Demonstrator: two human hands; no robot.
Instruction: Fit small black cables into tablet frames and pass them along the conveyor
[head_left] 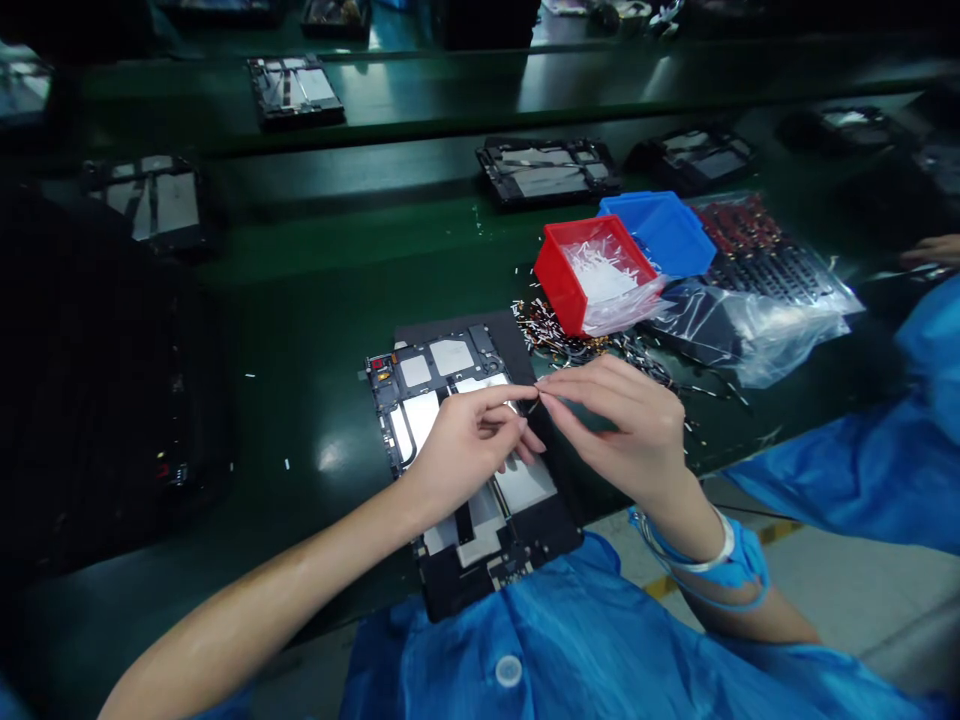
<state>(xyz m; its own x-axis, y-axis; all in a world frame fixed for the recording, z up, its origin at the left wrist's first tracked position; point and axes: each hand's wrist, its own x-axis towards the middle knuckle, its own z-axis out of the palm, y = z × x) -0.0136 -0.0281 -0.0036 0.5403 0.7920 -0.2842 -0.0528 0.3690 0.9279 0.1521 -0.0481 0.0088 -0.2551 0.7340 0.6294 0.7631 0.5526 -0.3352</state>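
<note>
An opened tablet-like device (480, 525), its inner boards and white panels exposed, lies on a dark pad (514, 345) at the table's near edge. Above its right side, my left hand (480, 430) stretches its index finger to the right fingertips. Its thumb and other fingers are curled together; whatever they hold is hidden. My right hand (622, 415) pinches a tiny thing between thumb and fingers, too small to name, right where the left index finger meets it. Behind the right hand lies a heap of short thin cables (551, 325) with white and orange ends.
A red bin (559, 275) of small white pieces stands beside a blue bin (660, 230). Clear plastic bags of parts (765, 310) lie to their right. Further opened devices (547, 170) rest beyond. A co-worker's blue sleeve (847, 470) is at right.
</note>
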